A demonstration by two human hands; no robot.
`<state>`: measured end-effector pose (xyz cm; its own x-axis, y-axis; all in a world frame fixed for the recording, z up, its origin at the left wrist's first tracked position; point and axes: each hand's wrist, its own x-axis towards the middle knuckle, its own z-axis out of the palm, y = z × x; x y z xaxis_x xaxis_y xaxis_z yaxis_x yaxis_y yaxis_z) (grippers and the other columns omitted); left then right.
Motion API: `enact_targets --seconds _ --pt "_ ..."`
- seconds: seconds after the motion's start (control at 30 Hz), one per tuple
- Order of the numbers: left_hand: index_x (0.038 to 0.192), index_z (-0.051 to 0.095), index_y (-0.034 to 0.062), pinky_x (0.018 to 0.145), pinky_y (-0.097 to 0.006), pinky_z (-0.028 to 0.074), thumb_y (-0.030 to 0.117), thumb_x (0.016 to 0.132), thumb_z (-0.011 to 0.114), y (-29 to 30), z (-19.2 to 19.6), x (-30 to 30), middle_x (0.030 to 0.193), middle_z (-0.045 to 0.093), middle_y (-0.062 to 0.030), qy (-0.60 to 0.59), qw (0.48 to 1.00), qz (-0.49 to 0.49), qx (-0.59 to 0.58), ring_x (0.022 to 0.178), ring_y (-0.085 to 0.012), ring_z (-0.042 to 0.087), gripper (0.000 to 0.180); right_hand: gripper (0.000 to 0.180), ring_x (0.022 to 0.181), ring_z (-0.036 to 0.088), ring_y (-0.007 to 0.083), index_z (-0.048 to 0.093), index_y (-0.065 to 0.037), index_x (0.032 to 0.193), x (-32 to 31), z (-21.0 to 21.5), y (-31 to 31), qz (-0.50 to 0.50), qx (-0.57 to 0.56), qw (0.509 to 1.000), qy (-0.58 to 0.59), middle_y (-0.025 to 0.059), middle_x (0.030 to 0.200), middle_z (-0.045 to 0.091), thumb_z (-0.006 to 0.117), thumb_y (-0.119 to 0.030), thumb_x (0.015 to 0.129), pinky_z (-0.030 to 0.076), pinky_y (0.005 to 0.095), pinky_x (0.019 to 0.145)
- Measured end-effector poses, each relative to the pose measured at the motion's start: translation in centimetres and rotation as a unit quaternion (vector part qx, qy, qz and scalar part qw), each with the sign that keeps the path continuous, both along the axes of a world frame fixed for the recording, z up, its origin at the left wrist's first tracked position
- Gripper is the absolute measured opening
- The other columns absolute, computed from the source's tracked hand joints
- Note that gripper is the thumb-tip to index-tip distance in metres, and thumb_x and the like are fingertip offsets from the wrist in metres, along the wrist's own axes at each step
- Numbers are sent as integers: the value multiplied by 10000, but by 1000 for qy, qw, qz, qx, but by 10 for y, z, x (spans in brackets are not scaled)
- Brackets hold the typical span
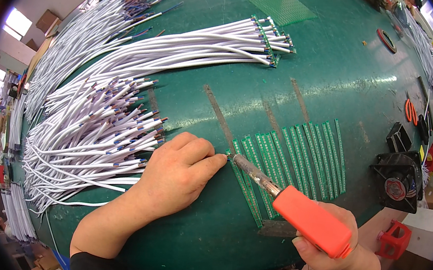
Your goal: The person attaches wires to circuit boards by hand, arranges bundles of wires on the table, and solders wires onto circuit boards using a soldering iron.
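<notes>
One soldering iron (293, 204), orange grip, tip at the near-left end of a row of roughly a dozen green circuit strips (298, 159) lying side by side on the green worktop (338, 79). Right hand (331, 247) clasps the grip. Left hand (178, 176) is loosely curled, fingertip pressing the first strip. White wire bundles (90, 132) lie left; a black fan (399, 180) sits right.

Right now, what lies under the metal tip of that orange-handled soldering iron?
Under the soldering iron tip lies the end of a narrow green circuit strip on the green table. The left hand fingertip covers the joint itself.
</notes>
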<state>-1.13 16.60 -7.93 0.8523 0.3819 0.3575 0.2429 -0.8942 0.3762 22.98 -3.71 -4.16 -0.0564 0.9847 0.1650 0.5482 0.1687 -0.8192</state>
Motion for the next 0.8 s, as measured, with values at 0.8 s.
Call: enact_targets --seconds 0.8 --pt "1019 705 63 673 -381 526 -9 718 735 0 -1 -1 895 622 -58 6 1000 1 2 821 -268 619 311 570 700 701 265 622 69 1190 4 -5 -3 -3 66 996 -55 171 1054 723 843 -65 682 551 338 608"
